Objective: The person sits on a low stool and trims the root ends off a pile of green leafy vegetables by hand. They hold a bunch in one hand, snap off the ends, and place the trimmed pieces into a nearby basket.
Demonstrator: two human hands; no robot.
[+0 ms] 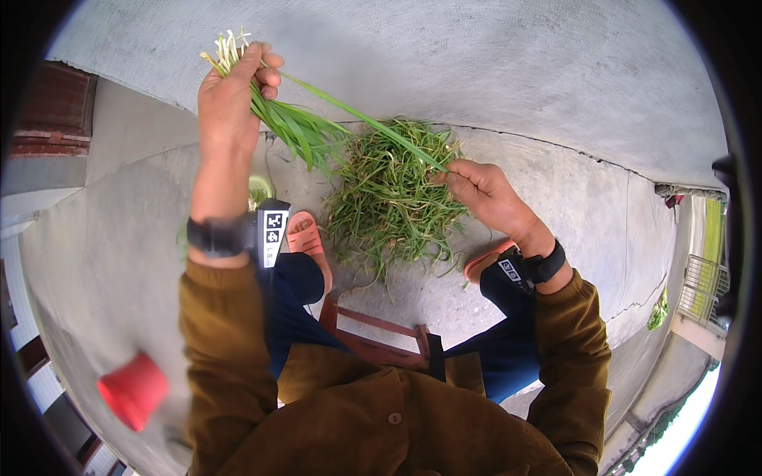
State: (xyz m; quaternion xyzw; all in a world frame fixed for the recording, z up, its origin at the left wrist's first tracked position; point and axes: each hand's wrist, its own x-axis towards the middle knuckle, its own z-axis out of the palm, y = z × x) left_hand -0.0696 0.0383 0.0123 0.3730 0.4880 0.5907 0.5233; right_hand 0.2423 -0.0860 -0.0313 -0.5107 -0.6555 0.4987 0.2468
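My left hand is raised at the upper left, closed around a bunch of green leafy stalks with pale root ends pointing up. From its fingers one long green blade stretches down to the right, and its lower end is pinched between thumb and fingers of my right hand. Below and between the hands lies a loose heap of green stalks on the concrete floor, with some dry, yellowish bits mixed in. My right fingertips are in front of the heap's right edge.
A pale green basket with greens in it is partly hidden behind my left wrist. My feet in pink sandals flank the heap. A red-brown wooden stool is beneath me. A red bucket lies at the lower left. A grey wall rises beyond.
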